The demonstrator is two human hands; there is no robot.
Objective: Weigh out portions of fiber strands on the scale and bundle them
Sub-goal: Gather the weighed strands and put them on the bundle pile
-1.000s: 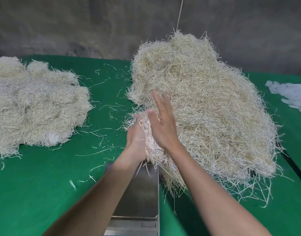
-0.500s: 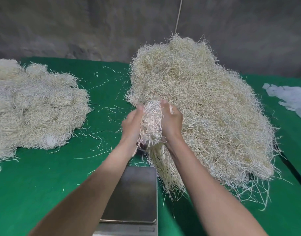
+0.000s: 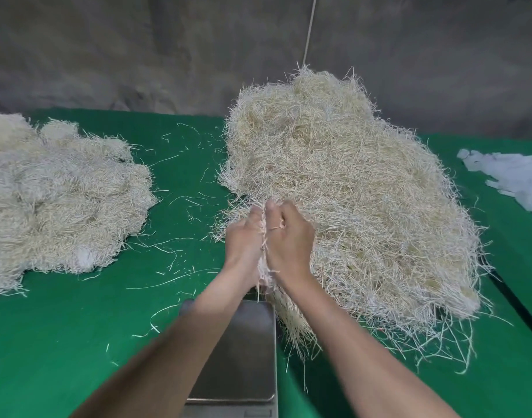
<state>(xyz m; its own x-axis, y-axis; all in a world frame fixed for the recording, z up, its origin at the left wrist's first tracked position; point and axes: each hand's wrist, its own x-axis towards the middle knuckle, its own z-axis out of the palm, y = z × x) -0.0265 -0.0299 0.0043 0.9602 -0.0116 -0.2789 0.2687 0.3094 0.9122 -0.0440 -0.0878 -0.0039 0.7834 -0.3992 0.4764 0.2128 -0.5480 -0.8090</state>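
A big loose heap of pale fiber strands [image 3: 349, 191] lies on the green table right of centre. At its near left edge my left hand [image 3: 243, 239] and my right hand [image 3: 289, 236] press together around a small bunch of strands [image 3: 263, 267], which shows only as a thin line between the palms and a tuft below the wrists. Both hands have fingers curled round it. A steel scale [image 3: 243, 357] with a bare pan sits just below the hands, partly hidden by my left forearm.
A second, whiter heap of strands [image 3: 56, 200] fills the left of the green table [image 3: 78, 342]. Loose single strands litter the cloth between the heaps. White scraps [image 3: 512, 176] lie at the far right. A grey wall stands behind the table.
My hands closed tighter around the bunch, which now barely shows between them. My right hand went from flat fingers to curled. The bunch stayed over the heap's edge above the scale.
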